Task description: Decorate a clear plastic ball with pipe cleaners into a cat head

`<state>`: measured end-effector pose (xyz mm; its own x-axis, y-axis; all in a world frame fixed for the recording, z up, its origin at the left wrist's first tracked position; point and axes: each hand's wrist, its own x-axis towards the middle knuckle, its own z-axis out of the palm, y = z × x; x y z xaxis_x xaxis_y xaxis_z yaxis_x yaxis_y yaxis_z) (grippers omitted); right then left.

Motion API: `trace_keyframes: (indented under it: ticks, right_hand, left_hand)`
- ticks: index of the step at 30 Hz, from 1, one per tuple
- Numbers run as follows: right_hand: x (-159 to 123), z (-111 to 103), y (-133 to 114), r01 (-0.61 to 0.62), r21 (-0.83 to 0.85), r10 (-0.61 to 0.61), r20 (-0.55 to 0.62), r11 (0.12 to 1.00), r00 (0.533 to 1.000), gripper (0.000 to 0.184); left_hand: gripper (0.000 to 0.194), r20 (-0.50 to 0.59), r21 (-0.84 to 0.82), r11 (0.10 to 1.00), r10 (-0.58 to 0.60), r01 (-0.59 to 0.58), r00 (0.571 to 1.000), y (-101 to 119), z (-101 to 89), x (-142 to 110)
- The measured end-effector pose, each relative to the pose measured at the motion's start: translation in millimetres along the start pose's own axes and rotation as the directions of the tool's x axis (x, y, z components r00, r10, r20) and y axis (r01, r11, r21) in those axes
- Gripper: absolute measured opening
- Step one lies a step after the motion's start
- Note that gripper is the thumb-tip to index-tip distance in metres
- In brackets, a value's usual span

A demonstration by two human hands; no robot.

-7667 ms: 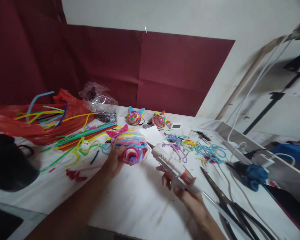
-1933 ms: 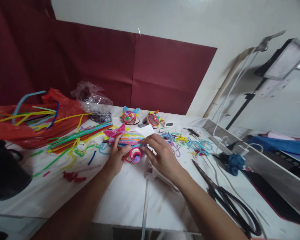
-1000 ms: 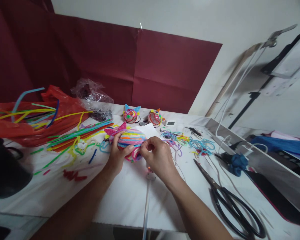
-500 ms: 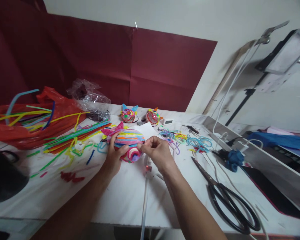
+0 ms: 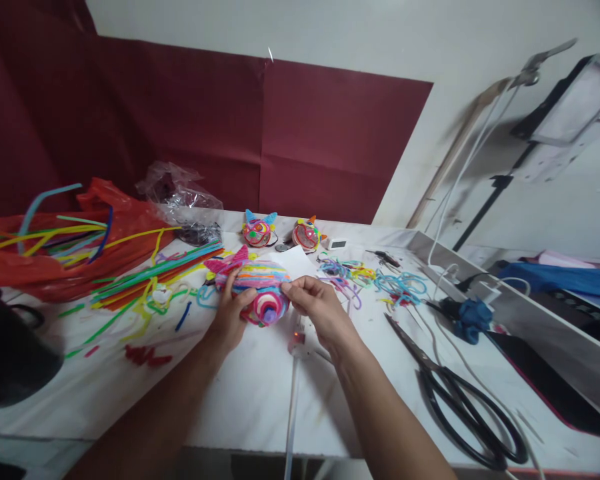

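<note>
My left hand (image 5: pixel 230 313) is closed around the left side of a pipe-cleaner animal craft (image 5: pixel 260 279), its thumb resting on the front. Coloured stripes cover the craft; pink pointed ears stand at its left, and a pink, white and purple spiral (image 5: pixel 269 308) bulges at the lower side. At the craft's right edge, my right hand (image 5: pixel 313 301) pinches with thumb and forefinger; whatever lies between those fingertips is too small to make out. Just under it lies a glue gun (image 5: pixel 298 340) with a small red light and a clear glue stick running toward me.
Two finished-looking animal crafts (image 5: pixel 258 230) stand by the wall. Loose pipe cleaners (image 5: pixel 155 275) and a red plastic bag (image 5: pixel 130 213) are at left, beside a black container (image 5: pixel 15 353). Scissors (image 5: pixel 455 393), cut pipe-cleaner pieces (image 5: pixel 400 285), cables and a phone-like black slab (image 5: pixel 550 380) lie at right.
The craft has turned slightly, so the spiral faces me more. My right hand stays pinched at its right edge, shifted a little to the right. The whole view has moved slightly.
</note>
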<state>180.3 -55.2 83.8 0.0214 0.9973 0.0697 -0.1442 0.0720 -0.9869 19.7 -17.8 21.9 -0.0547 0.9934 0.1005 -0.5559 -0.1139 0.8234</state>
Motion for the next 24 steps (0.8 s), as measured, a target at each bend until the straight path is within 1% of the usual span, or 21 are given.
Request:
trace_keyframes:
  ticks: [3,6,10,12,17,20,24]
  right_hand:
    - [0.1,4.8,4.2,0.039,-0.071,-0.044,-0.057,0.997,0.997,0.056]
    - [2.6,9.1,12.0,0.047,-0.126,-0.06,-0.108,0.991,0.992,0.058]
    - [5.2,11.9,21.0,0.085,-0.132,-0.103,-0.133,0.988,0.986,0.054]
    - [4.7,11.9,21.7,0.108,-0.119,-0.123,-0.129,0.987,0.984,0.052]
    - [1.5,7.2,16.9,0.108,0.005,-0.108,-0.036,0.994,0.994,0.048]
    - [1.3,5.3,18.9,0.103,0.035,-0.101,-0.046,0.994,0.994,0.047]
    - [4.1,7.1,27.0,0.135,-0.021,-0.137,-0.074,0.991,0.988,0.043]
  left_hand:
    - [0.084,0.015,0.025,0.999,0.033,-0.033,0.999,0.8,0.4,0.0]
    - [0.084,0.045,0.06,0.996,0.066,-0.069,0.997,1.7,0.2,-0.5]
    - [0.084,0.06,0.073,0.992,0.097,-0.101,0.993,1.0,-0.3,-0.9]
    - [0.084,0.05,0.069,0.992,0.099,-0.103,0.994,0.1,-0.9,-0.3]
    - [0.081,0.04,0.026,0.998,0.061,-0.062,0.997,0.0,-3.8,2.2]
    - [0.082,0.04,0.019,0.999,0.035,-0.036,0.999,-0.3,-4.9,2.5]
    - [0.082,0.042,0.032,0.999,0.011,-0.013,0.999,-1.2,-5.4,2.8]
